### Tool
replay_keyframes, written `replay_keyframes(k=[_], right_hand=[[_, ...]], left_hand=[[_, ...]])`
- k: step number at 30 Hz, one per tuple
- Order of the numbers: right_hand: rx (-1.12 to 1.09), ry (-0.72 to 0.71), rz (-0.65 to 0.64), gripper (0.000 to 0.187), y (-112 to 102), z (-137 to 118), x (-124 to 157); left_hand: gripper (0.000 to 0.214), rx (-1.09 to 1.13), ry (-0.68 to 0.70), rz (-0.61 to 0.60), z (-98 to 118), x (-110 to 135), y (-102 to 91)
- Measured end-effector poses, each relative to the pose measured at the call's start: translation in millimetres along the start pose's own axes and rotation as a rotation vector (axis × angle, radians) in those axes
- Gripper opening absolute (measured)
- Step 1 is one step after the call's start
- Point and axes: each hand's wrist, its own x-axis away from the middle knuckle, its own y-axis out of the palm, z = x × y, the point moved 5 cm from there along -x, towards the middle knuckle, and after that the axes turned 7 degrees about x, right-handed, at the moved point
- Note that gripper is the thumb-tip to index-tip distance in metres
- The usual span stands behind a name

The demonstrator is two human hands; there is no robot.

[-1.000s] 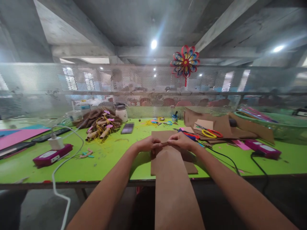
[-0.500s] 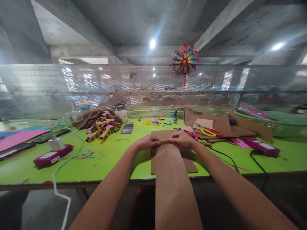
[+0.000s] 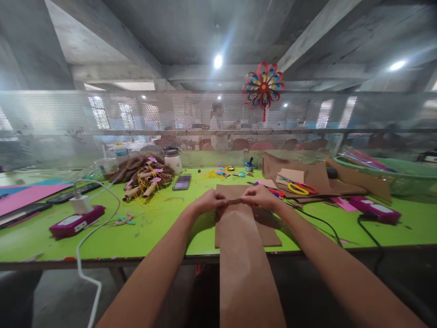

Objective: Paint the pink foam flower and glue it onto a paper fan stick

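Evidently, the step in hand is turning over the far end of the brown paper strip [image 3: 243,259]. The strip lies over a brown sheet [image 3: 269,230] at the near edge of the surface [image 3: 160,234], slightly right of that edge's middle, and its remaining length passes over the edge toward me. My left hand [image 3: 210,201] grips the left corner of the far end, my right hand [image 3: 261,197] the right corner; on both, the fingers are closed to a pinch on a narrow band of paper, rolled or folded, I cannot tell which. For a straight result, I should set both pinches level, apply equal pressure, and make each turn parallel to the strip's end. The overhanging length should hang free; a sideways pull could skew the band.
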Motion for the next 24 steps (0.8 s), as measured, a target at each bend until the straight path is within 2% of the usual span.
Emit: replay_keyframes(k=[6,13,20,24], right_hand=[[-0.111,0.046,0.044,0.033,-3.6,8.3,-1.7],[-0.237,0.073,0.078,0.036,-4.9,14.5,-3.1],[-0.340,0.069,0.069,0.035,-5.7,15.7,-3.7],[-0.426,0.085,0.079,0.035,-8.6,15.4,-4.3]], left_hand=[[0.038,-0.001,-0.026,-0.014,0.3,0.9,-3.4],[0.042,-0.026,-0.023,0.043,1.5,2.2,-10.1],[0.042,0.016,0.044,0.049,11.1,3.6,-8.5],[0.040,0.066,0.063,0.061,8.6,3.4,-11.4]])
